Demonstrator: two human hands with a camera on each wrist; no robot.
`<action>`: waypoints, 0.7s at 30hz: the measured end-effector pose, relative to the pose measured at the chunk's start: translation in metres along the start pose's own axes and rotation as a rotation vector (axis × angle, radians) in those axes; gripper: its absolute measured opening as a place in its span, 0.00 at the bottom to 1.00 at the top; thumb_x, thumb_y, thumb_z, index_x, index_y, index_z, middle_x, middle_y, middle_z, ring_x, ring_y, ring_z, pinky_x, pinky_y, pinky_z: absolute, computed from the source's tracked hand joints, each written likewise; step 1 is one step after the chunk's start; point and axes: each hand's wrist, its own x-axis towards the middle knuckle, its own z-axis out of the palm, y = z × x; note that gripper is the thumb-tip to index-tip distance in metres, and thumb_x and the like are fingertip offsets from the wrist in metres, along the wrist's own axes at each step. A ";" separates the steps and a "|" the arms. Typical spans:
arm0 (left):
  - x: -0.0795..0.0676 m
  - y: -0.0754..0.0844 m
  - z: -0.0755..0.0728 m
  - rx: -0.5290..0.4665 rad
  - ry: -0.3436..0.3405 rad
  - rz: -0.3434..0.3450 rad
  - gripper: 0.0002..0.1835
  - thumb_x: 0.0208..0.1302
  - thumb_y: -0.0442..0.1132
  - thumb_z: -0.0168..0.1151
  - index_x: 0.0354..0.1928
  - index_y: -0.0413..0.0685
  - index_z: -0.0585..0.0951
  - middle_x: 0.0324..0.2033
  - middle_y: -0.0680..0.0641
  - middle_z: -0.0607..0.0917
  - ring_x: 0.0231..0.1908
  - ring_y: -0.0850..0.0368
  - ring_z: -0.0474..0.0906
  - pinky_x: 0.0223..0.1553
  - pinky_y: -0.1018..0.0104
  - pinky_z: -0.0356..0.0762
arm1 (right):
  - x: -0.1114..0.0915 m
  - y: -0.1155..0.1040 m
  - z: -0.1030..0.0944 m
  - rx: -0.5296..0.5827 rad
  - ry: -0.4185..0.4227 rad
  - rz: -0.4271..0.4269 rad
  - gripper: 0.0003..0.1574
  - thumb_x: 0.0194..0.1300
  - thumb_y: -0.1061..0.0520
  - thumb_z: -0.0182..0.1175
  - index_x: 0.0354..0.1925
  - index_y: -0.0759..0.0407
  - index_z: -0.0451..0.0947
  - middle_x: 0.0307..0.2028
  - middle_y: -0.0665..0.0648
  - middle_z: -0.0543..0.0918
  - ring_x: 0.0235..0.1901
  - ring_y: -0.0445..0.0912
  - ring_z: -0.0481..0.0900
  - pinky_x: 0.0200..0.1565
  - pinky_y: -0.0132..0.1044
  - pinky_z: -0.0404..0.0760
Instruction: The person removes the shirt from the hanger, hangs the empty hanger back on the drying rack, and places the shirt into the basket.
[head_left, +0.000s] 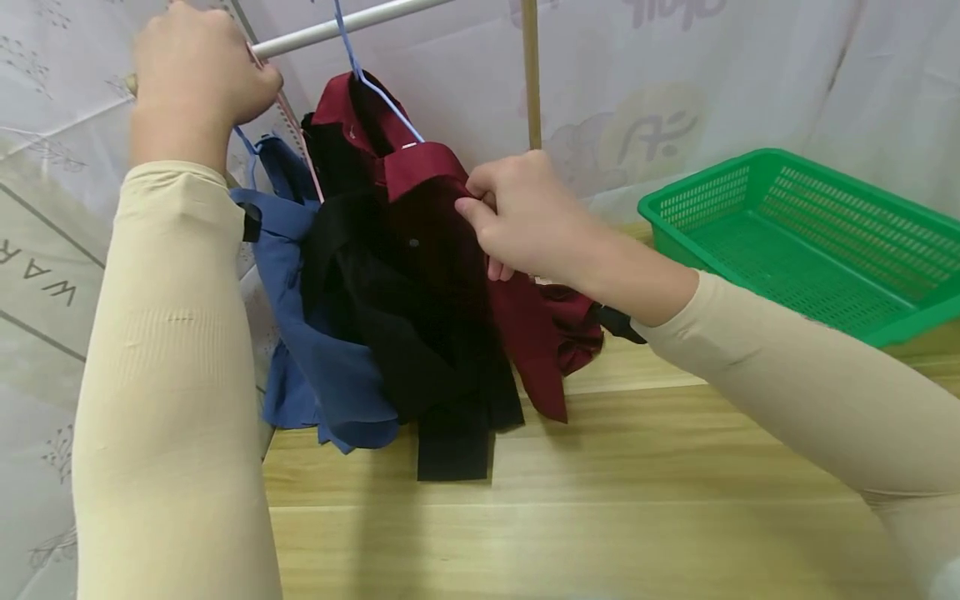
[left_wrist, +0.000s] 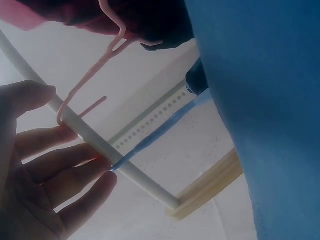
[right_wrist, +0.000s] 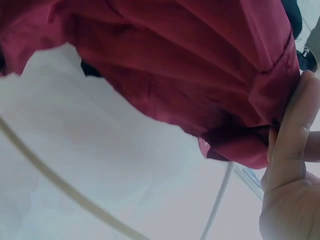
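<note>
Up at the end of the white rail (head_left: 330,32), my left hand (head_left: 198,75) touches the hooks of a pink hanger (left_wrist: 92,70) and a blue hanger (left_wrist: 160,130). Its fingers reach fairly straight along the rail's side in the left wrist view, the thumb opposite. My right hand (head_left: 532,217) pinches a dark red shirt (head_left: 431,162) near its collar between thumb and fingers. That shirt hangs on another blue hanger (head_left: 390,104). Black cloth (head_left: 397,308) hangs against it, and a blue shirt (head_left: 300,325) is at the left, nearest the left hand.
A green plastic basket (head_left: 660,242) stands at the right on the wooden tabletop (head_left: 600,500). Behind the clothes rises a wooden upright (head_left: 531,75) of the rack. Pale printed cloth (head_left: 697,75) hangs at the back, and more is at the left.
</note>
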 end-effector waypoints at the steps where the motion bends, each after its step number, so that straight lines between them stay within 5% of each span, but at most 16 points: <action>1: 0.000 0.000 0.000 0.004 0.000 0.002 0.31 0.69 0.51 0.39 0.44 0.28 0.80 0.41 0.28 0.76 0.44 0.30 0.65 0.52 0.37 0.75 | -0.004 0.000 -0.004 -0.026 -0.001 -0.007 0.14 0.74 0.54 0.52 0.32 0.59 0.77 0.17 0.55 0.81 0.12 0.40 0.80 0.22 0.34 0.81; 12: 0.001 0.002 -0.001 -0.021 0.033 0.015 0.27 0.68 0.49 0.40 0.37 0.30 0.79 0.30 0.31 0.76 0.39 0.33 0.66 0.45 0.38 0.76 | -0.053 0.013 -0.054 -0.308 0.030 -0.111 0.18 0.73 0.53 0.53 0.26 0.56 0.74 0.13 0.45 0.79 0.14 0.31 0.77 0.25 0.31 0.74; 17: 0.003 0.004 0.000 -0.008 -0.010 0.016 0.28 0.68 0.51 0.41 0.42 0.30 0.79 0.39 0.30 0.76 0.42 0.31 0.66 0.50 0.37 0.76 | -0.075 0.025 -0.071 -0.391 0.105 -0.177 0.09 0.70 0.55 0.58 0.32 0.55 0.80 0.13 0.41 0.79 0.14 0.23 0.73 0.25 0.23 0.70; 21: 0.006 0.003 0.001 0.014 -0.043 0.032 0.30 0.68 0.53 0.40 0.41 0.31 0.80 0.40 0.30 0.76 0.41 0.32 0.67 0.46 0.37 0.77 | -0.080 0.072 -0.082 -0.410 0.176 -0.254 0.04 0.67 0.51 0.62 0.38 0.47 0.84 0.16 0.37 0.80 0.15 0.23 0.75 0.25 0.20 0.70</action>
